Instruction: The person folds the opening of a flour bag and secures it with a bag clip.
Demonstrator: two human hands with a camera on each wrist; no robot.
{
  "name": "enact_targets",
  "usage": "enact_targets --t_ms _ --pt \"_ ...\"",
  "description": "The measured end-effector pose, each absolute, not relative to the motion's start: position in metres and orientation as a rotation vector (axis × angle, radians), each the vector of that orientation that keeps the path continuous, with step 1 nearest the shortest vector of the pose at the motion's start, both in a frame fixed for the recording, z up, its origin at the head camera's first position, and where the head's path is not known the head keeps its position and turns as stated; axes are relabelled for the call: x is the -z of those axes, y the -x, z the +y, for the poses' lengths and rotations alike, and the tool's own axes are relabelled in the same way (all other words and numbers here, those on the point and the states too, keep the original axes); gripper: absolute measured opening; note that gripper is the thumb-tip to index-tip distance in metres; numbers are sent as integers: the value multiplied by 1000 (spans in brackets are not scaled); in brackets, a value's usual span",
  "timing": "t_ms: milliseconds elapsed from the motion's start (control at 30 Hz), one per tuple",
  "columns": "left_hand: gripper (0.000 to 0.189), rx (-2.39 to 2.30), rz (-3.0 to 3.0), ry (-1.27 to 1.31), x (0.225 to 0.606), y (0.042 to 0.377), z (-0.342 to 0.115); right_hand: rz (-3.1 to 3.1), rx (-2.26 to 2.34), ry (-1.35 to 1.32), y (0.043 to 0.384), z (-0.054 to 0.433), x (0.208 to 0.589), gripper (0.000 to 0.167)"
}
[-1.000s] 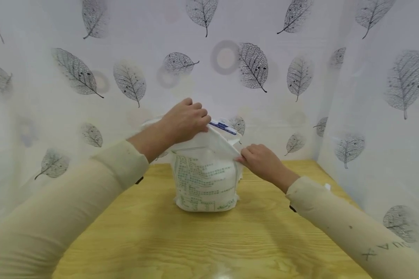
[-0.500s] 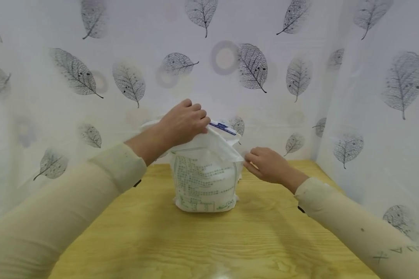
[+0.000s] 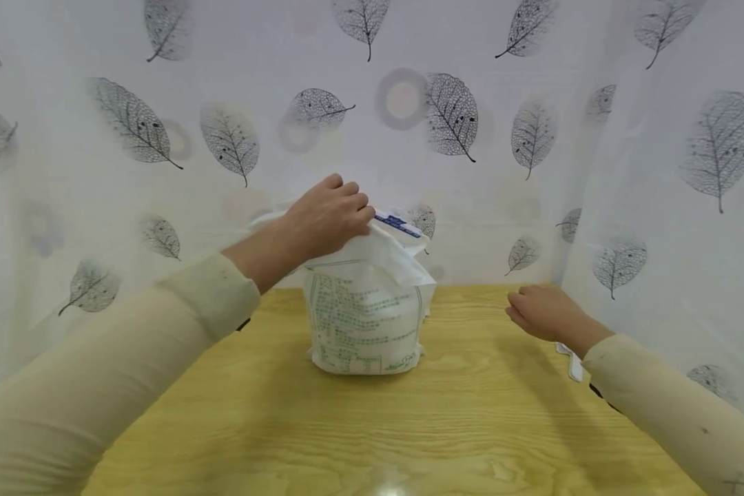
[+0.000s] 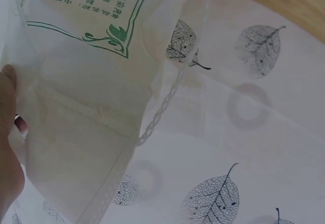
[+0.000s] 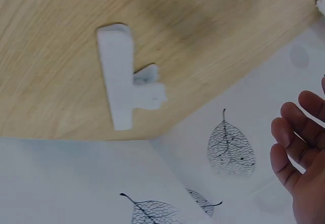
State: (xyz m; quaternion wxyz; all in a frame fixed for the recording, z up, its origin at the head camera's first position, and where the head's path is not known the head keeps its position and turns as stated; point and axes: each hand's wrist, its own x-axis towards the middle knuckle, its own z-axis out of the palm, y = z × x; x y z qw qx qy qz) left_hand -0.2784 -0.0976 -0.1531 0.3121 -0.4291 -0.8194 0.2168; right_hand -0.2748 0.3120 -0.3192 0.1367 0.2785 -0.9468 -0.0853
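Note:
A white bag (image 3: 366,324) printed with green text stands upright on the table, its top gathered and folded over. My left hand (image 3: 331,215) grips that top edge; in the left wrist view, the bag's stitched side seam (image 4: 160,109) runs beside the hand. A blue-printed strip (image 3: 398,225) shows at the bag's mouth, right of the knuckles. Well to the right of the bag, my right hand (image 3: 548,313) is over the table, holding nothing, with fingers loosely bent in the right wrist view. A white sealing clip (image 5: 117,76) with a handle lies on the table, close to the right hand.
The wood-grain table (image 3: 372,434) reaches back to a white curtain (image 3: 273,48) printed with dark leaves. The curtain also hangs along both sides. Part of the clip is hidden by the right wrist in the head view.
My right hand has let go of the bag's right corner and moved right, toward the clip. The freed corner hangs over the bag's front. My left hand keeps its grip in place.

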Motion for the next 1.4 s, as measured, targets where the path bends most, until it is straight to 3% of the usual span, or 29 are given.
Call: enact_targets --t_ms 400,600,867,1033,1233,1400 --pt "26 -555 -2157 1140 157 276 -99 -2854 392 -527 257 358 361 21" --pt "28 -579 -2163 1151 164 278 -97 -3016 410 -404 244 368 377 6" --pt "27 -597 -2154 1114 158 277 -99 -3029 427 -432 247 372 376 21" --pt "27 -603 -2176 1112 156 275 -100 -2942 425 -491 250 369 374 22" --pt "27 -591 -2182 1107 155 274 -101 -2876 436 -531 253 363 371 6" --pt "26 -582 -2184 1116 156 274 -99 -2869 399 -535 257 361 373 16"
